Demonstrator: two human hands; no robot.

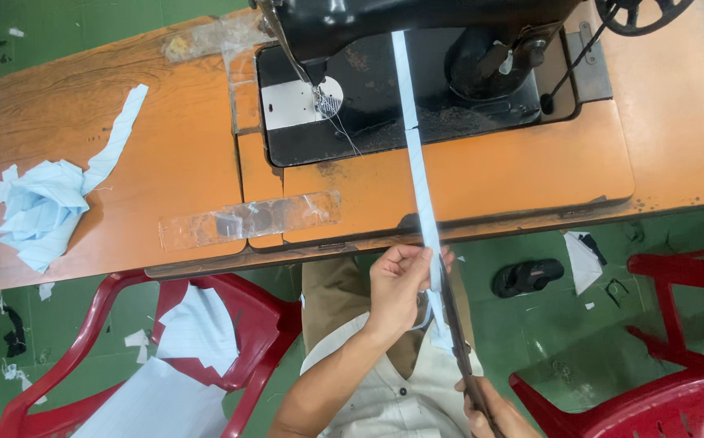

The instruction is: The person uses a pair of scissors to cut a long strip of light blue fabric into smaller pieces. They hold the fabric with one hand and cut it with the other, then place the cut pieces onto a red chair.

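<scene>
Scraps of pale blue cloth [44, 207] are heaped at the far left of the wooden table [165, 162]. Left hand [399, 288]: fingers pinched on a long pale blue fabric strip [417, 162] stretched from the black sewing machine [417, 49]. Right hand [494, 410]: closed around dark scissors [459, 345], blades laid along the strip.

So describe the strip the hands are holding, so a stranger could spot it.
Start at the black sewing machine on the orange table. A light blue strip runs from it to the left hand. It is long, narrow and taut, unlike the crumpled scraps.

Right hand [494, 410] & scissors' [459, 341] handles cut off by bottom edge.
</scene>
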